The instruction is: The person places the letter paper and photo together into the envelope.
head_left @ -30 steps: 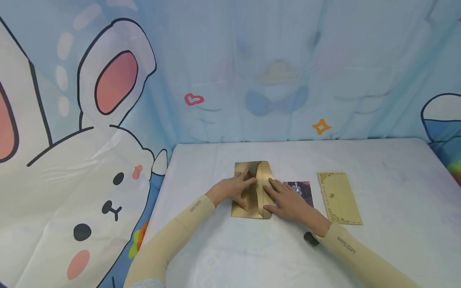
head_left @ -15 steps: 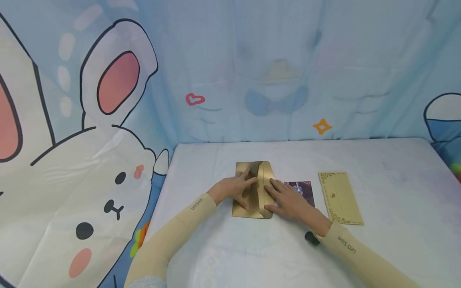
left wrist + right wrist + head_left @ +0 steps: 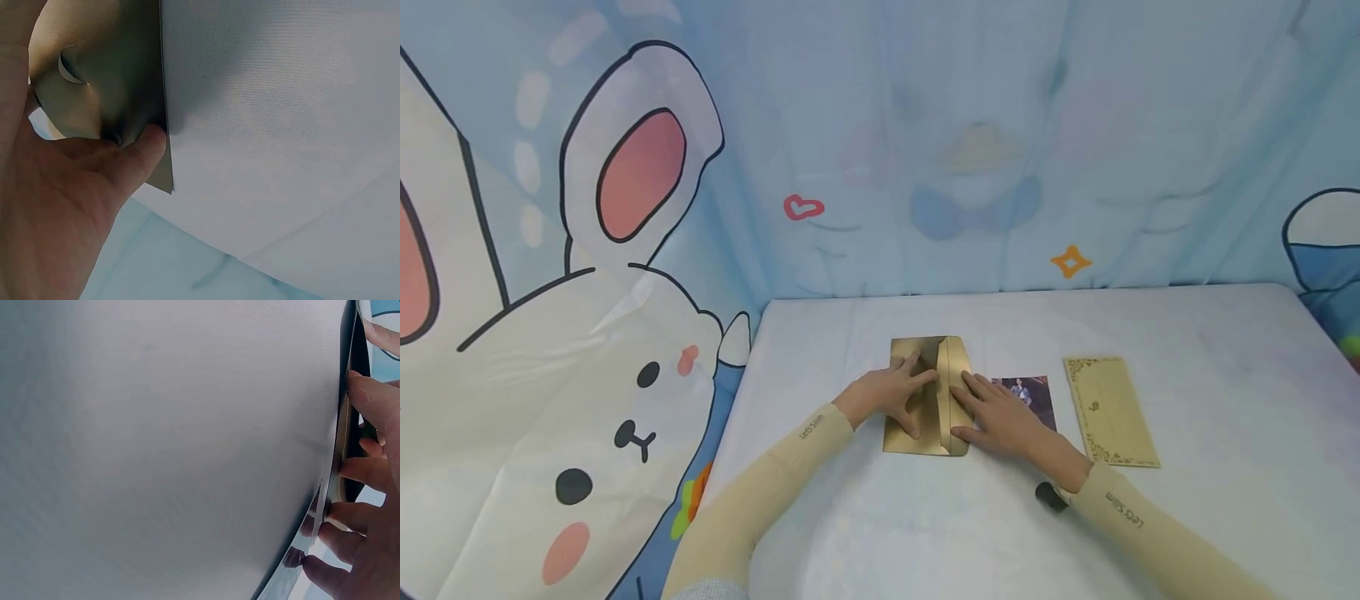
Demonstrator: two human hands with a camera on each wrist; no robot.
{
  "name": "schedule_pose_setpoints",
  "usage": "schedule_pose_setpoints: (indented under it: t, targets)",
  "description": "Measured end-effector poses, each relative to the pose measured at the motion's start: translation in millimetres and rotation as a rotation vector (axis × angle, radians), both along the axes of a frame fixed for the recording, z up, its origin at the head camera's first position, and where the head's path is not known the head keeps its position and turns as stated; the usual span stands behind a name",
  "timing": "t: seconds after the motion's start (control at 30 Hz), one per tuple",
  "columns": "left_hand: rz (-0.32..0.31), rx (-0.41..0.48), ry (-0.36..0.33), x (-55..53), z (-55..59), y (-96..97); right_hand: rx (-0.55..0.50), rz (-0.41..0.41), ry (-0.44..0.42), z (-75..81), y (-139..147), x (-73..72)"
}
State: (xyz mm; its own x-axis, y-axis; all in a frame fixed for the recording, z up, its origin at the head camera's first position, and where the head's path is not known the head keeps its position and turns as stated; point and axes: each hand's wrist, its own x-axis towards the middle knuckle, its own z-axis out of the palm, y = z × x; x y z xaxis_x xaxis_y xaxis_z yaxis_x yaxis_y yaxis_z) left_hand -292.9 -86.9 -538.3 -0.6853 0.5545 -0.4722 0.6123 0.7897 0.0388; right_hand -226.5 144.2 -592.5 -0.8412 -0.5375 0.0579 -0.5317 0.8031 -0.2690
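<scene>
A gold paper envelope (image 3: 955, 357) lies on the white table, its long flap turned to the right and a dark crease beside it. My left hand (image 3: 889, 395) rests on the envelope's body with fingers spread. In the left wrist view its thumb touches the gold paper (image 3: 119, 37) near the edge, and a curved slit (image 3: 72, 67) shows. My right hand (image 3: 1006, 423) lies over the flap side, its straight fingertips pressing there. From the right wrist view, the fingers (image 3: 369, 472) rest along the thin envelope edge. A dark photo (image 3: 1033, 396) is partly covered by this hand.
Further right lies a pale gold card (image 3: 1112, 412) with ornamental corners. A small black object (image 3: 1050, 497) is at the right wrist. The white table (image 3: 865, 517) ends against a blue curtain (image 3: 880, 150) at the back, with a printed rabbit at the left.
</scene>
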Motion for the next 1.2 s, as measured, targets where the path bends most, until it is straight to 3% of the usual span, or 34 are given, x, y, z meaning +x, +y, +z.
schedule_pose_setpoints:
  t: [0.2,0.57,0.87,1.2]
  targets:
    - [-0.021,0.003,0.037,1.7,1.2,-1.1,-0.022,-0.006,0.017,-1.7,0.2,0.1]
    - [-0.036,0.022,0.038,1.4,-0.6,-2.1,-0.057,-0.016,0.020,0.3,6.9,2.7]
    - [-0.043,0.017,0.049,1.0,-4.4,-3.2,-0.076,-0.042,0.069,-2.3,25.2,1.1]
    - [-0.037,0.037,0.044,1.3,-3.7,-4.2,-0.067,-0.107,0.088,9.7,52.9,6.1]
